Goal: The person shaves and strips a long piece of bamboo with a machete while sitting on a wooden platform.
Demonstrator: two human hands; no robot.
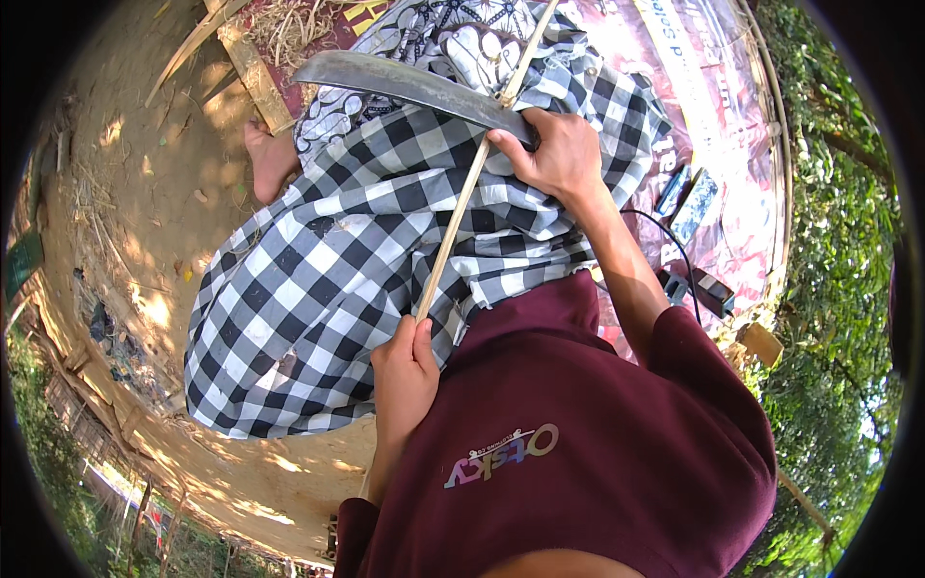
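Note:
My left hand (405, 371) is closed around the near end of a long, thin bamboo strip (453, 231). The strip slants up and to the right across my lap, past the far edge of the picture. In my right hand (564, 159) is a machete (395, 85) with a broad, curved, dark blade pointing left. Its handle is hidden by the hand. Close to my right thumb, the blade lies across the strip, and a pale rough spot shows on the strip just beyond it. A black-and-white checked cloth (299, 260) covers my lap under both.
A patterned cloth (337, 120) and a bare foot (272, 162) show beyond the lap. Pale shavings (289, 34) and a wooden piece (255, 77) lie at the far left. On the printed sheet (742, 116) at right are a phone-like object (694, 204) and a black cable (674, 241).

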